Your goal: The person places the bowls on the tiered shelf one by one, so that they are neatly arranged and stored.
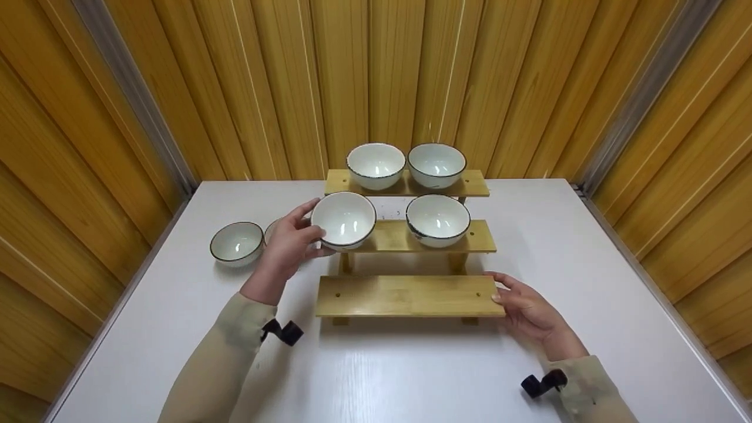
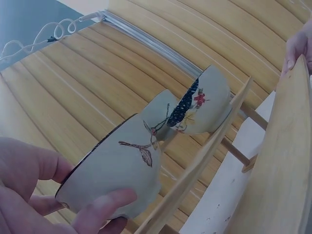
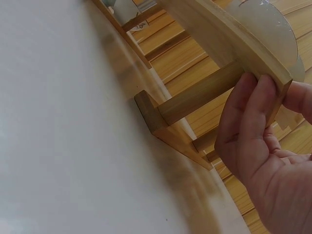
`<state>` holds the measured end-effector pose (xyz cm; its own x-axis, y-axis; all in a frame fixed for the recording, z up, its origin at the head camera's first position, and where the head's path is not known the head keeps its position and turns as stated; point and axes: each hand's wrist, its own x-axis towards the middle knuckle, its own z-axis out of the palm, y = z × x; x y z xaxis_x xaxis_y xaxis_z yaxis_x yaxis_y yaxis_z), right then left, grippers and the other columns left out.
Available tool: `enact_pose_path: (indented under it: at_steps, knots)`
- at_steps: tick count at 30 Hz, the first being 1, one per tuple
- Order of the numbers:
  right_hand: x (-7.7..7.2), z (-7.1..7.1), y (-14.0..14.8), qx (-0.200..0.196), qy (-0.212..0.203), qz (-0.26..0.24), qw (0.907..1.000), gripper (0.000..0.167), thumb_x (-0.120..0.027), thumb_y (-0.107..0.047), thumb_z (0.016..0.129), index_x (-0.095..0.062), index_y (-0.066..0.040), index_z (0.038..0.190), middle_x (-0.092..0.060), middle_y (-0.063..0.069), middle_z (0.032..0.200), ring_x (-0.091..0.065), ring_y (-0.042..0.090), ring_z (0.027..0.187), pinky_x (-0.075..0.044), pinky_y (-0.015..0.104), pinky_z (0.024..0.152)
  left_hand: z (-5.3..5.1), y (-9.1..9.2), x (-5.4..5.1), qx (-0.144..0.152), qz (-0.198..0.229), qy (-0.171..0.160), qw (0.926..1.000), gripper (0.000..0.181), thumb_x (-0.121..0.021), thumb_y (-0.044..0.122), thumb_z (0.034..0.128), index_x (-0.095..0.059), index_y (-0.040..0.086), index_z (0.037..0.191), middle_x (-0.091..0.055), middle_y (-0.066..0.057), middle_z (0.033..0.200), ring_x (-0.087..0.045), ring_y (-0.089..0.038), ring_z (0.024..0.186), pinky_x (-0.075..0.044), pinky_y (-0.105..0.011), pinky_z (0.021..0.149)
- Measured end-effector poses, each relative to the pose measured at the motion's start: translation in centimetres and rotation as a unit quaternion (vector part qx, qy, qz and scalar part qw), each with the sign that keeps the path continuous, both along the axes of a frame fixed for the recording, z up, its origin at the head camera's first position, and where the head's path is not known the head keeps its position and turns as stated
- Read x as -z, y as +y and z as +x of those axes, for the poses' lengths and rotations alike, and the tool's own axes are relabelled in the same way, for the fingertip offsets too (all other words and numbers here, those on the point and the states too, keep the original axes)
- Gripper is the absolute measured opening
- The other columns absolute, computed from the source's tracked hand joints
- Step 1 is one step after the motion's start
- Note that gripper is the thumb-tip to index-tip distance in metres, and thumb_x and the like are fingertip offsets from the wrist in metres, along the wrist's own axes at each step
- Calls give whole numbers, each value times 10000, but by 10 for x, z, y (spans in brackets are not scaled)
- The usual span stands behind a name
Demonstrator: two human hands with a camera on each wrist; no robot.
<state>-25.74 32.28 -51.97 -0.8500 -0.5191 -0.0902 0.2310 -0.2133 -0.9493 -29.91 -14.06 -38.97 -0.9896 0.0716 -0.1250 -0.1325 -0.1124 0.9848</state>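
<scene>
My left hand (image 1: 288,242) grips a white bowl (image 1: 344,220) with a dark rim at the left end of the middle shelf (image 1: 390,236). In the left wrist view a painted leafy branch runs along the outside of that bowl (image 2: 114,163). Whether its foot touches the shelf I cannot tell. At the right end of the lowest shelf (image 1: 405,295), my right hand (image 1: 531,311) pinches the board's edge, thumb above and fingers beneath, as the right wrist view shows. Another bowl (image 1: 438,221) sits on the middle shelf's right side.
Two bowls, a left one (image 1: 376,166) and a right one (image 1: 437,166), stand on the top shelf (image 1: 479,185). On the white table (image 1: 411,376) at left is a bowl (image 1: 237,243), with another partly hidden behind my left hand. Wood-panelled walls (image 1: 388,76) surround the table.
</scene>
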Motion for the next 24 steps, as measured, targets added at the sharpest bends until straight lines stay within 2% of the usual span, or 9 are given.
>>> enact_pose_path:
  at_steps: [7, 12, 19, 24]
  knots:
    - [1, -1, -1, -13, -3, 59, 10000, 475, -437, 30, 1044, -311, -106, 1481, -648, 3, 1306, -694, 95, 1022, -604, 178, 823, -17, 22, 3, 222, 41, -154, 9996, 740, -520, -82, 910, -369, 145, 1598, -426, -286, 1458, -632, -342, 1044, -669, -377, 761]
    - [2, -1, -1, -49, -4, 31, 10000, 456, -423, 29, 1050, -320, -133, 1464, -646, -1, 1301, -692, 83, 982, -597, 166, 799, -24, 32, 4, 322, 112, -270, 9991, 739, -522, -70, 911, -366, 146, 1601, -465, -288, 1449, -666, -343, 1040, -669, -374, 728]
    - [1, -1, -2, -19, -122, -3, 9999, 481, -423, 36, 1045, -293, -113, 1484, -645, 5, 1314, -692, 96, 1025, -604, 177, 818, -26, 41, 4, 548, 154, -281, 9980, 721, -535, -38, 936, -345, 138, 1609, -525, -252, 1453, -670, -320, 1047, -669, -367, 717]
    - [1, -1, -1, -101, -124, -60, 9999, 507, -413, 40, 1048, -250, -83, 1512, -642, 13, 1331, -693, 106, 1033, -606, 182, 829, -25, 42, 5, 595, 203, -344, 9974, 704, -553, -25, 974, -324, 142, 1618, -524, -261, 1449, -660, -332, 1085, -669, -360, 735]
